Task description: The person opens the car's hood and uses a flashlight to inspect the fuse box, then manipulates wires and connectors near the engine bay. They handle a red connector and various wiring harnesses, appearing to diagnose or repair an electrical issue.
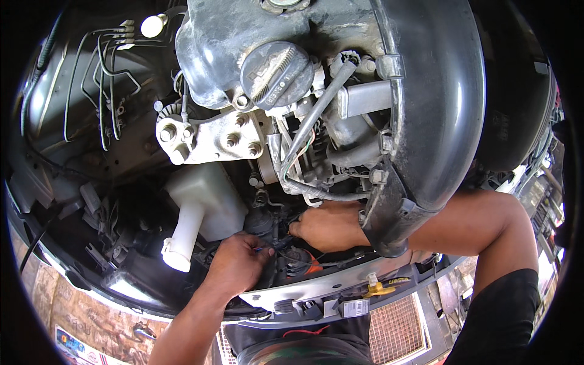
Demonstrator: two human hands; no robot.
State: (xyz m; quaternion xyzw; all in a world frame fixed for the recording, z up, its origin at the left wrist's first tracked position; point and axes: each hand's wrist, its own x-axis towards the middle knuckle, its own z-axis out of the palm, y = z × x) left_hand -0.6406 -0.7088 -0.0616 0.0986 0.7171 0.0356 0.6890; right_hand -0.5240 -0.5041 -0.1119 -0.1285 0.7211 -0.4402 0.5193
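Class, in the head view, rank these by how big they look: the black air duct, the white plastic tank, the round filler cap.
1. black air duct
2. white plastic tank
3. round filler cap

Depth differs, so true sizes stay unsure.

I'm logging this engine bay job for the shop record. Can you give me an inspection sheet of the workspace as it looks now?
Surface: open engine bay; silver front crossmember below the hands.
Job's things: left hand pinches a thin dark tool; right hand reaches low beside the engine.
Clutter: white reservoir, black filler cap, yellow clip.
Grippers: both hands bare; right forearm passes under a large black duct.
Cables: metal lines at upper left; a grey hose above the right hand.
Surroundings: radiator grille; ground at lower left.
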